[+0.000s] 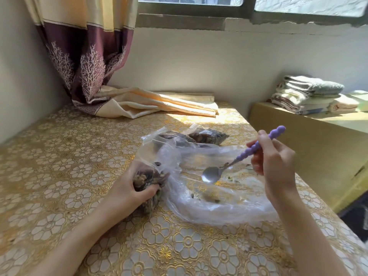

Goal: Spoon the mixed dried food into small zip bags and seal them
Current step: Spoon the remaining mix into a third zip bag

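Note:
My left hand (130, 189) grips a small zip bag (148, 181) packed with dark mixed dried food, its open top standing up near the table's middle. My right hand (272, 158) holds a spoon (235, 162) by its purple beaded handle; the metal bowl looks empty and hangs over a large clear plastic bag (215, 204). That big bag lies spread open on the table with only a few crumbs of food inside. Behind it lie two filled zip bags (207, 136), flat on the table.
The table (59, 176) has a gold floral cover. A curtain (89, 56) hangs at the back left, its hem pooled on the table. A lower yellow ledge (308, 140) at the right carries folded towels (306, 94). A wall runs along the left.

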{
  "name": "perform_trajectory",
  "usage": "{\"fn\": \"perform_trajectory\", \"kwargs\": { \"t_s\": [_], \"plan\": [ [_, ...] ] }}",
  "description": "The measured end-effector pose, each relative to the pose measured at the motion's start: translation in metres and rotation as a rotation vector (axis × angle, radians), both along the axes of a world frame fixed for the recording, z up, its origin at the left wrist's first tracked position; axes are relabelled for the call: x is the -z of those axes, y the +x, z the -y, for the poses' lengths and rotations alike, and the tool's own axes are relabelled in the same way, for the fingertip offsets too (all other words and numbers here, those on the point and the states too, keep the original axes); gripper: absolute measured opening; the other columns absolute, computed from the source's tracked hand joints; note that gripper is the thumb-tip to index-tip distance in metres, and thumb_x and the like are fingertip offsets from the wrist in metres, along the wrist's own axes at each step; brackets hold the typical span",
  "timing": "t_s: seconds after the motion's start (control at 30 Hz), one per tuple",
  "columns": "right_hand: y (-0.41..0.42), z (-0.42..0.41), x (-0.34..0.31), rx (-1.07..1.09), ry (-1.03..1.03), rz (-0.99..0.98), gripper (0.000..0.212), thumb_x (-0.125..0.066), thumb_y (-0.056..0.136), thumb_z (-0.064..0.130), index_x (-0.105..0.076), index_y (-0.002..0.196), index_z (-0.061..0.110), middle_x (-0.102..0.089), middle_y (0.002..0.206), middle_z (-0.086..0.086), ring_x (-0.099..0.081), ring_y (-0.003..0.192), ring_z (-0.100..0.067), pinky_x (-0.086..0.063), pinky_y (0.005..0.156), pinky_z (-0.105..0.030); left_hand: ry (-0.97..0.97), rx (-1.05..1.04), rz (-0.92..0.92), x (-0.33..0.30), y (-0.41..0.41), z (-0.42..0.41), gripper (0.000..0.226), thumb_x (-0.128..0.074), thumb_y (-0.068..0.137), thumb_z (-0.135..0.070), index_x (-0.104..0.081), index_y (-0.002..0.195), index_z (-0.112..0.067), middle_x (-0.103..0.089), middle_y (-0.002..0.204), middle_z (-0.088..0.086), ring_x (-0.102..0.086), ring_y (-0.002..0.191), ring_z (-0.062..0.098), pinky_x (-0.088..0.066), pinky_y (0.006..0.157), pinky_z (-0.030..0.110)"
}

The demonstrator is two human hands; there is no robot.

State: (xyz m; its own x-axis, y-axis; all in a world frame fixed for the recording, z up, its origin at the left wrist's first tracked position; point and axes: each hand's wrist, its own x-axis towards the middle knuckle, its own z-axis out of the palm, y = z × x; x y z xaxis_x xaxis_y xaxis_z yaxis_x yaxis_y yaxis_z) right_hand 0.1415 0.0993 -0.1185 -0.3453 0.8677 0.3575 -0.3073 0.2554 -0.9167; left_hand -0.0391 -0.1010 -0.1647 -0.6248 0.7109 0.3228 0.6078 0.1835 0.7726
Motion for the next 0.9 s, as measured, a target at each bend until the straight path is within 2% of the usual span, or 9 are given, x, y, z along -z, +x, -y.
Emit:
{"fn": "perform_trajectory", "kwargs": {
  "t_s": [0.07,0.13,0.33,0.47,0.6,0.9],
  "plan": [
    [0.002,-0.007,0.004,0.049,0.094,0.088,0.038,-0.048,0.098,0.025,-0.056,0.065,0.008,-0.057,0.046,-0.002,-0.051,0.039,-0.010,-0.036,0.042,-0.014,0.013,-0.019,-0.007,0.002,-0.001,-0.001,0.038,-0.076,0.073,-0.011,-0.051,0.082,-0.038,-0.061,0.079,-0.022,-0.049,0.078,-0.027,-0.034,0.061,-0.005],
    [0.004,-0.011,0.006,0.054,0.154,0.116,0.037,-0.047,0.098,0.027,-0.055,0.066,0.010,-0.055,0.047,0.000,-0.055,0.043,-0.015,-0.040,0.046,-0.016,0.016,-0.024,-0.015,0.002,-0.001,-0.001,0.037,-0.076,0.073,-0.010,-0.052,0.082,-0.037,-0.059,0.083,-0.017,-0.049,0.078,-0.025,-0.034,0.061,-0.004],
    [0.006,-0.012,0.009,-0.086,0.087,0.076,0.040,-0.043,0.099,0.020,-0.051,0.062,0.005,-0.051,0.043,-0.001,-0.052,0.039,-0.013,-0.042,0.041,-0.016,0.014,-0.013,-0.019,0.003,-0.004,-0.001,0.036,-0.075,0.073,-0.010,-0.052,0.083,-0.036,-0.059,0.085,-0.016,-0.050,0.079,-0.023,-0.034,0.061,-0.003],
    [0.004,-0.009,0.013,-0.140,0.010,0.091,0.040,-0.045,0.098,0.022,-0.051,0.062,0.005,-0.052,0.043,-0.002,-0.053,0.037,-0.010,-0.035,0.036,-0.016,0.001,-0.017,-0.014,0.004,-0.005,-0.001,0.035,-0.075,0.073,-0.011,-0.053,0.085,-0.036,-0.058,0.087,-0.018,-0.050,0.079,-0.023,-0.035,0.063,-0.001],
    [-0.004,-0.003,0.020,-0.157,0.018,0.124,0.038,-0.049,0.096,0.025,-0.054,0.065,0.003,-0.059,0.047,-0.008,-0.049,0.037,-0.017,-0.033,0.034,-0.020,0.007,-0.022,-0.003,0.003,-0.004,-0.001,0.035,-0.075,0.073,-0.011,-0.052,0.084,-0.035,-0.058,0.086,-0.017,-0.051,0.078,-0.022,-0.036,0.062,0.000],
    [-0.018,0.013,0.030,-0.160,-0.125,0.129,0.036,-0.053,0.095,0.025,-0.060,0.068,0.002,-0.065,0.054,-0.010,-0.061,0.044,-0.017,-0.049,0.042,-0.021,0.027,-0.014,-0.020,0.001,-0.001,0.000,0.036,-0.075,0.072,-0.007,-0.053,0.083,-0.033,-0.058,0.086,-0.016,-0.052,0.077,-0.022,-0.035,0.061,-0.003]
  ]
}}
